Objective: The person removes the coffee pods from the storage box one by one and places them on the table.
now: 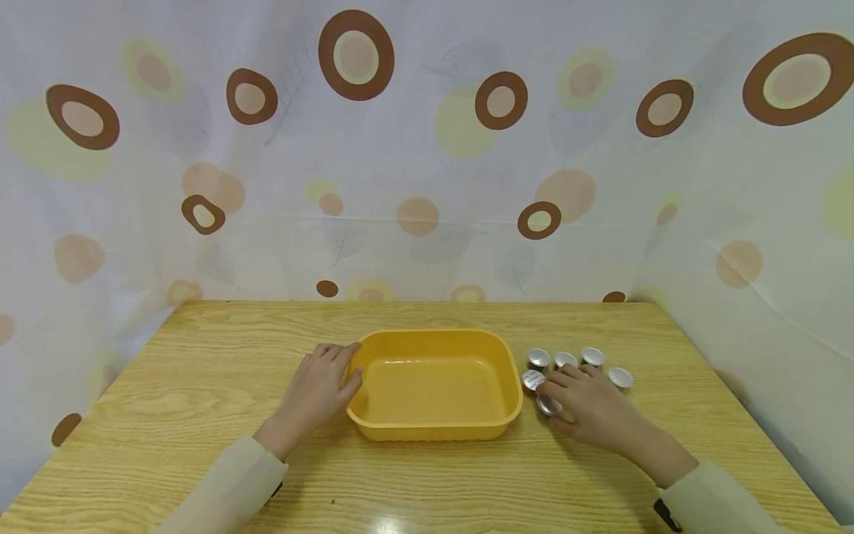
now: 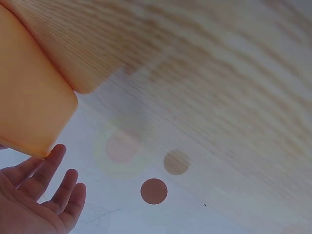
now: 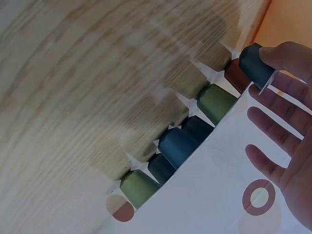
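Note:
A yellow plastic basin (image 1: 434,393) sits on the table with nothing in it. My left hand (image 1: 320,382) holds the basin's left rim, thumb on the inner side. In the left wrist view, the fingers (image 2: 57,153) touch the rim, and the outer ones stand apart from it. To the right of the basin, my right hand (image 1: 590,408) pinches a dark teal coffee capsule (image 3: 253,63) between thumb and fingers, its silver lid (image 1: 549,406) turned up. Several other capsules stand close by, among them a green one (image 3: 217,103), a brown one (image 3: 235,75) and a blue one (image 3: 178,146).
The wooden table (image 1: 200,415) runs back to a patterned curtain (image 1: 420,163), which also hangs along both sides. One silver-lidded capsule (image 1: 620,378) stands farthest right, beyond the right hand. Another with a printed lid (image 1: 533,380) is beside the basin's right wall.

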`<state>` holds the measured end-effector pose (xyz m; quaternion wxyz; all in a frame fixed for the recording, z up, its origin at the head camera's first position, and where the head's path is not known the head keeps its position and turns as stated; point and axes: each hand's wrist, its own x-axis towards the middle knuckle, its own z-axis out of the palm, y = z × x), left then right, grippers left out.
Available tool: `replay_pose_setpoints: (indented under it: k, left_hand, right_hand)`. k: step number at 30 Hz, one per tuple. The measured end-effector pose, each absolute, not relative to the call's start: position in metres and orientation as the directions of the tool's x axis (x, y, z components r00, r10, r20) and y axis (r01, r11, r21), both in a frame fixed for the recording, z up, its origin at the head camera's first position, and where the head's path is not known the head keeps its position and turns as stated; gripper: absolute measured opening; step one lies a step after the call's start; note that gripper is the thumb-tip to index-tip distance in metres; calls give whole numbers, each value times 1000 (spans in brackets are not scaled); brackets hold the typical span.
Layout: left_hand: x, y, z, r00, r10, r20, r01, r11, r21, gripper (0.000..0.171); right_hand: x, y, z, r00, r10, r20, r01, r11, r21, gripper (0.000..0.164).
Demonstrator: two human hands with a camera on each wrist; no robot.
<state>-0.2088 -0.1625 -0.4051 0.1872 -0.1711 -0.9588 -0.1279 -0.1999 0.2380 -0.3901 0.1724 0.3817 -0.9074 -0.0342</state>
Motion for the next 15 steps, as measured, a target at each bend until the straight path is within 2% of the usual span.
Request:
replay_pose_setpoints:
  k: [15]
  left_hand:
    - [-208, -162, -405, -879, 271, 392, 367, 909, 195, 41]
  right_hand:
    - [-200, 240, -395, -622, -718, 311, -693, 690, 206, 42]
